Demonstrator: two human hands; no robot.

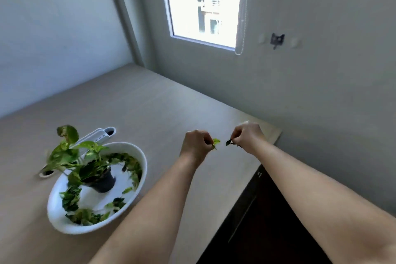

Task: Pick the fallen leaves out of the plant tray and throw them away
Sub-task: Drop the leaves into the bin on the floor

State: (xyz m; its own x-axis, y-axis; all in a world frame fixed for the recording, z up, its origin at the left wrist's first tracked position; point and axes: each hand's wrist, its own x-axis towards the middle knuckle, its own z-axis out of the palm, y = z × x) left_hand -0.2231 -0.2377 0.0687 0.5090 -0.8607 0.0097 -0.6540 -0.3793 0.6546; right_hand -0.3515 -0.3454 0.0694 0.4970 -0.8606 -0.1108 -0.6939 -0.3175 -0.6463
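A white round plant tray (140,157) sits on the table at the lower left, with a small potted plant (85,163) in a dark pot in its middle. Several fallen leaves (130,167) lie around the tray's inside. Both hands are raised above the table to the right of the tray. My left hand (196,142) is shut on a light green leaf (215,143). My right hand (248,136) pinches a dark green leaf (228,142). The two leaves are a short gap apart.
A white oblong object (100,134) lies behind the tray on the beige table (150,103). The table's right edge (276,137) drops to a dark area (267,221) below. Grey walls and a window (203,2) stand behind.
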